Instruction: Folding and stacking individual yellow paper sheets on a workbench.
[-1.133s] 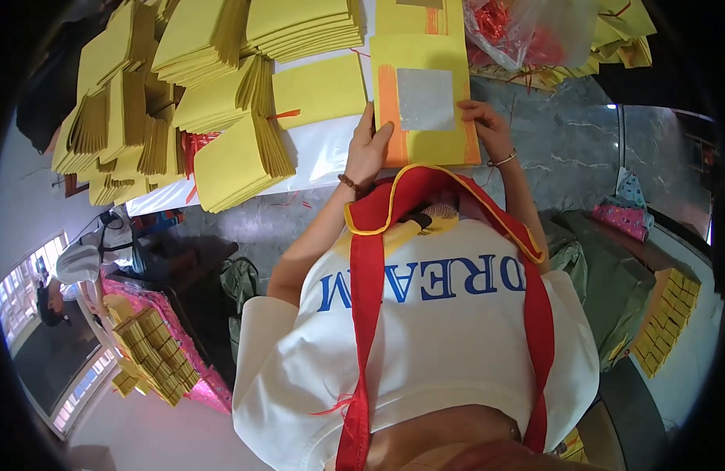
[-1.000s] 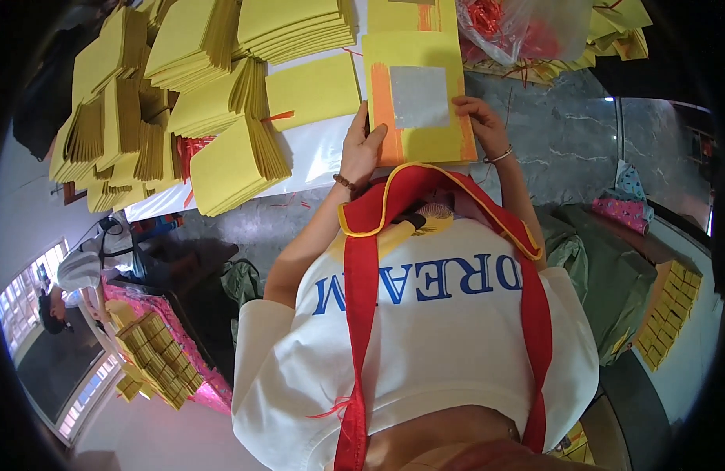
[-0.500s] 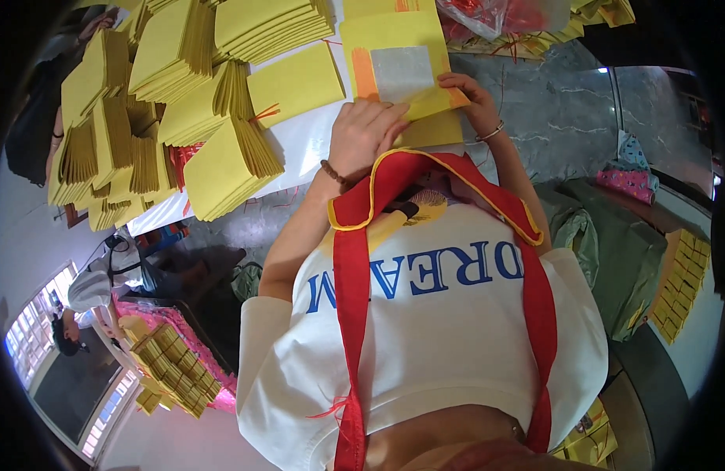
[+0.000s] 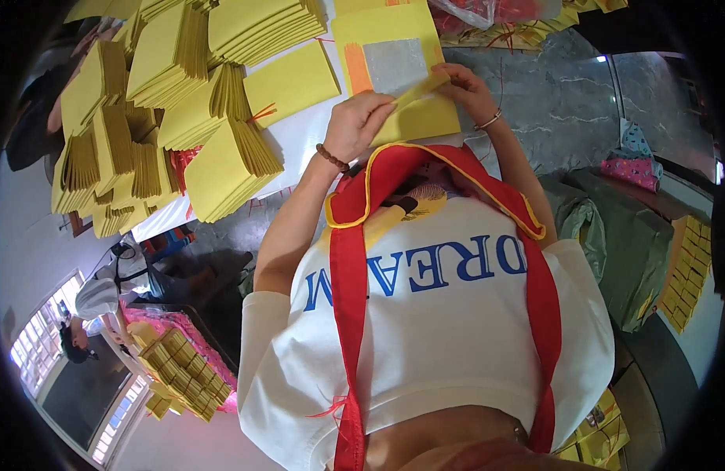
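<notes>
A yellow paper sheet (image 4: 413,23) with a silver square (image 4: 395,64) and an orange band (image 4: 356,67) lies on the white table in front of me. Its near edge is turned up in a narrow, raised fold (image 4: 421,90). My left hand (image 4: 358,122) pinches the left end of that fold between thumb and fingers. At the right end, my right hand (image 4: 468,94) grips it the same way. More yellow paper (image 4: 425,122) shows beneath the fold. Left of the sheet lies a flat yellow bundle (image 4: 293,82) with a red tie (image 4: 264,111).
Fanned stacks of folded yellow paper (image 4: 233,169) crowd the table's left side. A clear plastic bag (image 4: 464,9) with red things lies at the far right. Green sacks (image 4: 613,235) stand to my right. Another person (image 4: 111,286) works at lower left beside tied yellow bundles (image 4: 186,369).
The near edge of the sheet has been lifted and narrowed into a fold. My left hand has drawn slightly nearer and left; my right hand has moved a little up.
</notes>
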Motion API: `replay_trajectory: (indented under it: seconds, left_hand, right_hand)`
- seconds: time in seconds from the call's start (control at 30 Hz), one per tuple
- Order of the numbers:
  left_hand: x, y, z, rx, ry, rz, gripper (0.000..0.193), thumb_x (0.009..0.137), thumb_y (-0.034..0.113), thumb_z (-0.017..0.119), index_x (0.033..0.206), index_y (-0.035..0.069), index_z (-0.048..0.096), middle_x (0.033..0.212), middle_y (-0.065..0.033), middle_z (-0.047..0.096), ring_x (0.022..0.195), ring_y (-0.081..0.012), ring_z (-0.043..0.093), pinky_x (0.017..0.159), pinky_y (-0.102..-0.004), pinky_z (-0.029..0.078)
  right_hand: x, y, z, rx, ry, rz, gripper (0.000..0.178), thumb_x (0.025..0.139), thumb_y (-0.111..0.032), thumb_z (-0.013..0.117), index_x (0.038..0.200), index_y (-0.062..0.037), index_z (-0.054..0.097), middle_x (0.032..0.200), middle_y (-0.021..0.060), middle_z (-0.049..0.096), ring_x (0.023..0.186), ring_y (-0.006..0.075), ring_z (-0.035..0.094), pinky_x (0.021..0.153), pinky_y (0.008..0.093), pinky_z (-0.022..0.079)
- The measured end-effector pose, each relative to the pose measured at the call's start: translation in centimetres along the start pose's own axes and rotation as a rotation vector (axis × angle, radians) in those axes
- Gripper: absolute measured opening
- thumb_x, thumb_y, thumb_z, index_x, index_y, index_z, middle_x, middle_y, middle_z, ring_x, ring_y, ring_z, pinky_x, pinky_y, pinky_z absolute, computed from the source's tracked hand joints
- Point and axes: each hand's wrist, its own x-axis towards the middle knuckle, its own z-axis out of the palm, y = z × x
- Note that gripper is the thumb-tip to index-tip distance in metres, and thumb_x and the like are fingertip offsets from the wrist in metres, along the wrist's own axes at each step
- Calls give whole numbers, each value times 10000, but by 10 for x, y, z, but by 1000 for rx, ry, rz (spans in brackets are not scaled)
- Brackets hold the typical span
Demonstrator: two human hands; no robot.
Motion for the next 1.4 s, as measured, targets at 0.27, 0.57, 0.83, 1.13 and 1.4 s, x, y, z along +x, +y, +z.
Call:
replay_trajectory:
  seconds: [0.27, 0.57, 0.83, 1.13, 1.4]
  left_hand:
    - [-11, -23, 11, -614, -38, -564, 153, 868, 168, 564, 859, 21, 606, 658, 80, 448, 538, -4, 317, 453, -176, 237]
    - [-9, -27, 5, -578, -139, -528, 169, 882, 157, 536, 905, 4, 604, 726, 68, 515, 618, -2, 415, 526, -153, 326]
    - [-9, -31, 5, -589, -146, -510, 183, 900, 149, 501, 955, -7, 581, 838, 41, 542, 748, -27, 458, 661, -174, 378]
    - [-1, -21, 2, -593, -55, -633, 186, 894, 165, 518, 929, -3, 589, 847, 41, 534, 760, -30, 463, 676, -170, 380]
    - [-8, -33, 2, -841, -184, -595, 178, 909, 130, 479, 967, -9, 574, 840, 25, 567, 755, -38, 508, 681, -181, 418]
  right_hand:
    - [1, -8, 1, -28, -1, 31, 298, 729, 8, 614, 1021, -45, 591, 1121, 47, 542, 1046, 138, 481, 917, 263, 347]
    - [-1, -8, -2, -40, -48, 18, 358, 699, 44, 588, 1045, -49, 579, 1140, 51, 538, 1077, 157, 471, 954, 286, 328]
    - [1, -10, -3, -67, -66, 31, 438, 678, 59, 538, 1103, -47, 554, 1179, 64, 515, 1114, 175, 457, 970, 294, 325]
    - [-2, -8, -3, -73, -33, 61, 433, 740, -32, 605, 1165, -77, 534, 1198, 39, 498, 1108, 152, 453, 955, 290, 336]
    - [-3, -15, -1, -110, -46, 90, 449, 763, -89, 601, 1202, -111, 511, 1204, 17, 506, 1104, 139, 451, 926, 298, 346]
